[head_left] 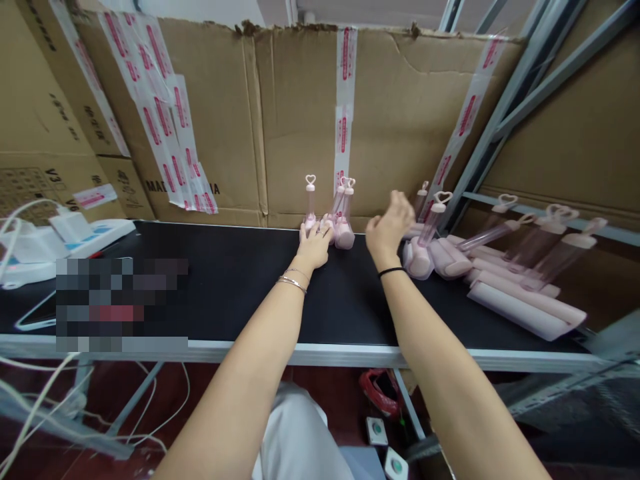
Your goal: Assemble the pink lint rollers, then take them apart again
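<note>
Your left hand (315, 247) reaches to the back of the counter (240, 287), its fingers over the base of a pink piece (311, 200) that stands upright, its clear tube and heart-shaped top rising just beyond your fingertips. So this piece lies straight ahead of your left hand, long axis vertical, near the cardboard wall (300, 113), and your left hand is the nearer one. Those fingers are slightly spread and touch the base; you can't tell from here whether they grip it or only rest on it.

Just to the right stands a close pair of pink pieces (344, 230), between your two hands and nearer the left.

Your right hand (391, 223) is raised above the counter, fingers loosely bent and parted, with nothing visible in them. Just beside it, on its right, is an upright pink piece (419, 257) with its tube leaning right. Farther right, several pink rolls (530, 300) lie side by side, their tubes slanting upward.
</note>
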`<state>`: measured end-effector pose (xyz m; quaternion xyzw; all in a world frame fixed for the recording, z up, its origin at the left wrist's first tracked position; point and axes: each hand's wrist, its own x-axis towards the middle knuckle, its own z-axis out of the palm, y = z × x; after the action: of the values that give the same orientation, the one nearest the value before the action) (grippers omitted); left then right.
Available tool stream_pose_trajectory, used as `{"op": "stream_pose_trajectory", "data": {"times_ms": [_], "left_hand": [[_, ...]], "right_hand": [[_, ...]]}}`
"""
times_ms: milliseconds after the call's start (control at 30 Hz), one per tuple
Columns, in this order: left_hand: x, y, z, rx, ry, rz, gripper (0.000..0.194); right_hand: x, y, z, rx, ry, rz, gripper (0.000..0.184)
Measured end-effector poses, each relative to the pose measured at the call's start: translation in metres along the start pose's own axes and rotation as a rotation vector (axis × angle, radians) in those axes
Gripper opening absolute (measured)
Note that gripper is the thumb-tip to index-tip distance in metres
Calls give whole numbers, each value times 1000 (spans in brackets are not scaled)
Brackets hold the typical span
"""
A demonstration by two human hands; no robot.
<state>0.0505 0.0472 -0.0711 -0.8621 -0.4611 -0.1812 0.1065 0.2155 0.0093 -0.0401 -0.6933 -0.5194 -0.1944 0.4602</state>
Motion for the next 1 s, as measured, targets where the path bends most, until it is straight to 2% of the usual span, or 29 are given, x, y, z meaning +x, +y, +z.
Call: {"op": "stream_pose_trajectory", "data": {"times_ms": [100, 167, 233, 300, 367, 433, 600, 733, 833, 900, 1000], "left_hand": [[1, 1, 1, -5, -2, -8, 72], [2, 2, 2, 5, -3, -9, 72], [2, 4, 2, 19, -1, -15, 70], [1, 5, 1, 31, 0, -15, 69], [0, 6, 1, 39, -3, -14, 66], [0, 6, 0, 43, -11, -30, 64], [1, 3, 1, 21, -26, -73, 64], [1, 2, 2, 3, -30, -51, 64], [1, 3, 2, 0, -29, -54, 64], [1, 3, 2, 6, -35, -58, 64], [0, 3, 2, 16, -44, -62, 63]], "right_hand": [[10, 12, -23, -43, 193, 315, 72], [12, 27, -29, -78, 244, 505, 74], [13, 44, -29, -75, 149, 624, 71], [13, 59, -26, -56, -45, 652, 64], [14, 69, -21, -77, -174, 629, 61], [15, 73, -17, -108, -207, 596, 60], [16, 72, -18, -49, -169, 571, 43], [17, 67, -26, -53, -107, 517, 40], [19, 58, -21, -3, -11, 321, 34], [19, 51, -7, 58, 13, 158, 29], [14, 42, 23, 124, -95, 48, 25]]}}
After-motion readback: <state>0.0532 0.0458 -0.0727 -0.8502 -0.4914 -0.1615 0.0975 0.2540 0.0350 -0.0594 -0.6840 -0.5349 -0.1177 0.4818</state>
